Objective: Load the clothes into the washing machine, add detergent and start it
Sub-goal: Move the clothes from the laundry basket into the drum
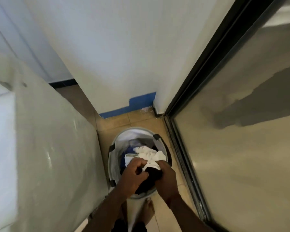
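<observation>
A round grey laundry basket [134, 130] stands on the tiled floor below me, filled with clothes. A white cloth [151, 156] lies on top, with blue and dark garments [155, 177] under it. My left hand [133, 172] grips the bundle of white and dark cloth from the left. From the right, my right hand [167, 177] grips the same bundle. The washing machine [45, 139] is the large white body to my left; its dark door opening shows at the far left edge.
A white wall with a blue skirting [137, 104] closes the corner behind the basket. A glass sliding door with a dark frame [187, 101] runs along the right. My bare feet stand just in front of the basket in the narrow floor strip.
</observation>
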Motion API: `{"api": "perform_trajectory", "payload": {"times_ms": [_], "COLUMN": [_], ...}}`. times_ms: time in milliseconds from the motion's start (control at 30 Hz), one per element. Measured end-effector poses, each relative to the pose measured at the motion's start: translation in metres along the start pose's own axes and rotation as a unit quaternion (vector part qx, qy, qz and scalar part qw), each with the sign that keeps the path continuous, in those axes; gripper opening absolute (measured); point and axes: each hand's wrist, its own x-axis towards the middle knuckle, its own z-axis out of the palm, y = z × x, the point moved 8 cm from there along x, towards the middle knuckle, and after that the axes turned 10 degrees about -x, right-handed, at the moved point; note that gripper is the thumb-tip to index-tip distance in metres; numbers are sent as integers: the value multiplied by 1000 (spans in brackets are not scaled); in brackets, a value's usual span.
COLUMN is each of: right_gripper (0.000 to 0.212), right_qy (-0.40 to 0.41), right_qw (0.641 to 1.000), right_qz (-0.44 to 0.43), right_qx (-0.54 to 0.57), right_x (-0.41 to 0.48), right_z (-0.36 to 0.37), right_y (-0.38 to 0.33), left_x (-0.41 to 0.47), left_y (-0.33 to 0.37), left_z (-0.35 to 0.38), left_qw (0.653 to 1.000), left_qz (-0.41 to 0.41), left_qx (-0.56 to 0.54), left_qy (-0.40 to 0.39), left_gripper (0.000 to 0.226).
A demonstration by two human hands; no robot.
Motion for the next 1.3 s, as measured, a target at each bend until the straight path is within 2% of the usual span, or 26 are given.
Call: {"api": "perform_trajectory", "payload": {"times_ms": [67,133,200,300,367,433,500,600,667,700,767,900,1067,1167,1233,1300], "right_gripper": [27,29,22,18,26,39,45,82,105,109,103,82,77,68,62,55], "right_qy": [-12,-30,-38,-17,-5,22,35,-15,-79,-112,-140,-77,-26,-40,-51,-58], "right_qw": [1000,997,994,982,970,956,940,938,949,949,938,905,854,830,816,811], "right_qz": [-22,-62,-105,-189,-242,-292,-340,-346,-306,-294,-314,-389,-442,-443,-446,-446], "right_qx": [4,-15,-10,-8,-3,3,6,-2,8,19,42,152,272,337,364,374], "right_x": [-8,-19,-35,-63,-78,-91,-100,-106,-107,-110,-118,-141,-177,-201,-217,-225], "right_z": [-32,-63,-96,-143,-168,-190,-208,-223,-223,-219,-209,-207,-209,-196,-181,-158], "right_y": [-43,-91,-146,-228,-275,-317,-352,-384,-393,-399,-424,-507,-635,-699,-732,-754], "left_x": [-21,-36,-52,-79,-100,-125,-153,-201,-236,-255,-292,-369,-472,-522,-543,-554], "left_y": [49,86,121,180,226,275,319,381,421,440,473,537,602,630,640,638], "left_z": [-4,-9,-13,-12,-22,-37,-53,-72,-83,-87,-98,-126,-170,-199,-224,-254], "left_qw": [997,983,968,959,965,953,929,899,884,867,840,785,678,616,599,608], "left_qz": [43,97,133,163,168,237,306,379,419,447,489,547,626,653,649,630], "left_qx": [51,128,179,206,195,187,200,201,186,195,199,224,282,322,341,347], "left_qy": [-47,-90,-114,-107,-50,10,59,87,94,106,129,187,262,300,322,336], "left_gripper": [69,104,117,105,79,59,50,45,46,46,42,41,28,23,22,18]}}
